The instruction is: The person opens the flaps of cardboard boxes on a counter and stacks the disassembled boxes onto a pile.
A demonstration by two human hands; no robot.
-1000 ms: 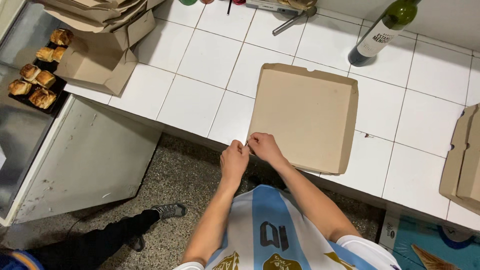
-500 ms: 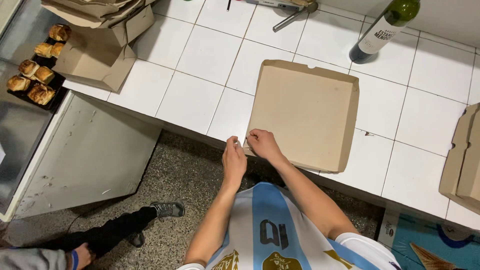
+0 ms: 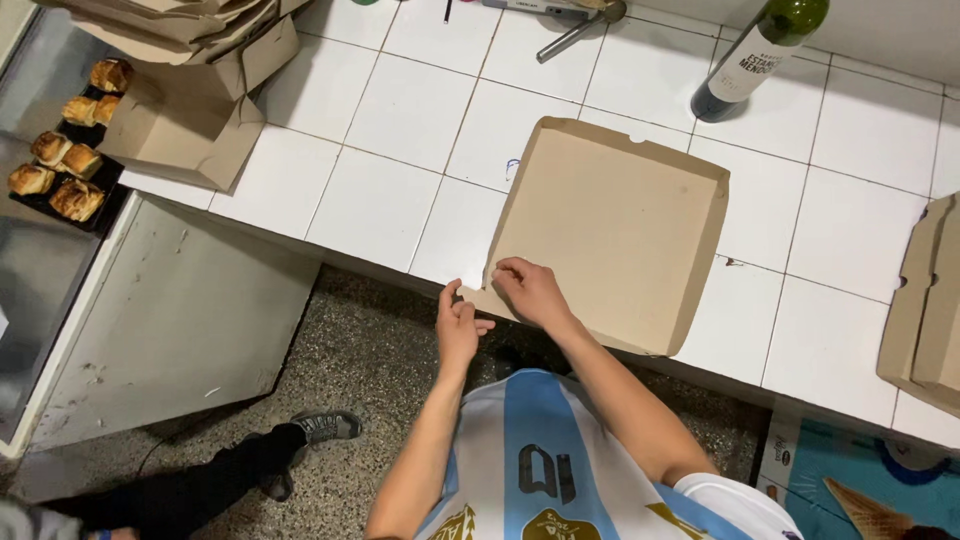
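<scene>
A shallow brown cardboard box (image 3: pixel 620 230) lies open side up on the white tiled counter (image 3: pixel 400 130), its low walls raised. Both of my hands work at its near left corner, which hangs over the counter's front edge. My right hand (image 3: pixel 530 290) rests on the box floor with its fingers curled on the corner flap. My left hand (image 3: pixel 457 322) is just outside that corner, fingers together, pinching the box's edge from the side.
A stack of folded cardboard boxes (image 3: pixel 190 70) sits at the far left, beside a dark tray of pastries (image 3: pixel 65 165). A green bottle (image 3: pixel 760 55) lies at the back right, with another box (image 3: pixel 925 300) at the right edge. Another person's leg and shoe (image 3: pixel 320 428) are on the floor.
My hands have stayed at the box's near left corner, the left one shifting slightly down. The box has not moved.
</scene>
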